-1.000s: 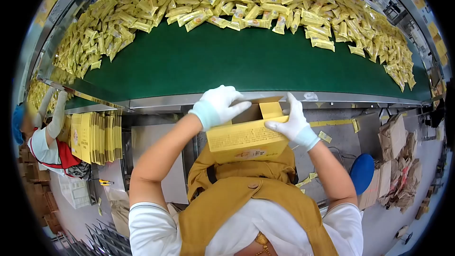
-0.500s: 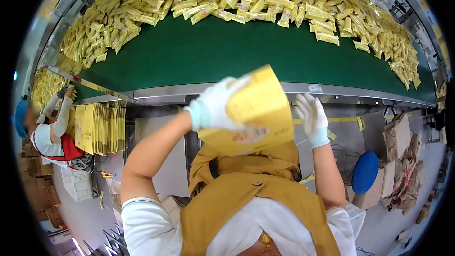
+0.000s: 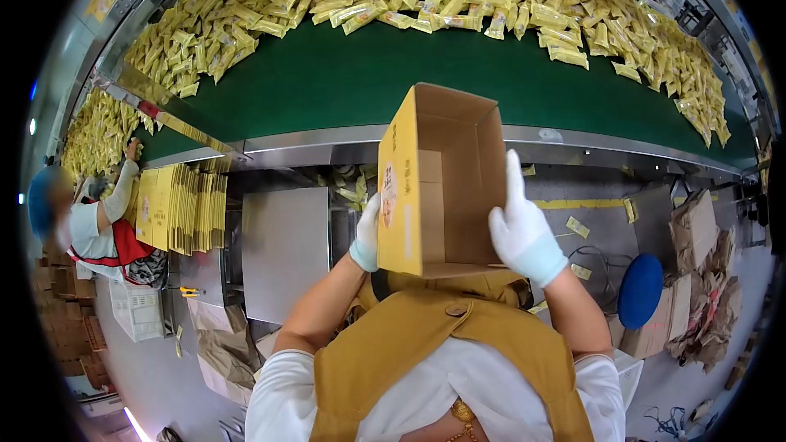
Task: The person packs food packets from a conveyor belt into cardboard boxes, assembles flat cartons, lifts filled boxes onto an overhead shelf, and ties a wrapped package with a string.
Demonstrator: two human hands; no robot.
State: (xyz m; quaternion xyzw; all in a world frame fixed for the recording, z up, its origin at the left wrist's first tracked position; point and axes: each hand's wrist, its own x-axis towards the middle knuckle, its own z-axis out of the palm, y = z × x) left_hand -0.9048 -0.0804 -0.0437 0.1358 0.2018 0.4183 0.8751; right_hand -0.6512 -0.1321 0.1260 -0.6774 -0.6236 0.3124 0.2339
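Note:
A yellow cardboard box [image 3: 399,200] is held up in front of my chest, its mouth turned toward me and its bare brown inside showing. My gloved left hand [image 3: 367,233] grips the box's left side, with the fingers partly hidden behind it. Against the right wall lies my gloved right hand [image 3: 526,233], thumb side toward the box and one finger pointing up along the edge. Beyond the box runs a green conveyor belt [image 3: 327,86] with a steel edge, heaped along its far side with small yellow packets [image 3: 458,4].
Flattened yellow cartons [image 3: 184,209] stand in a row at the left, near a co-worker [image 3: 106,217] reaching toward packets. A grey table [image 3: 285,254] is left of me. A blue stool [image 3: 640,291] and brown paper sacks [image 3: 704,278] are at the right.
The box has turned so its open mouth now faces me. My right hand, apart from it before, has come onto its right side; my left hand has shifted to its left side.

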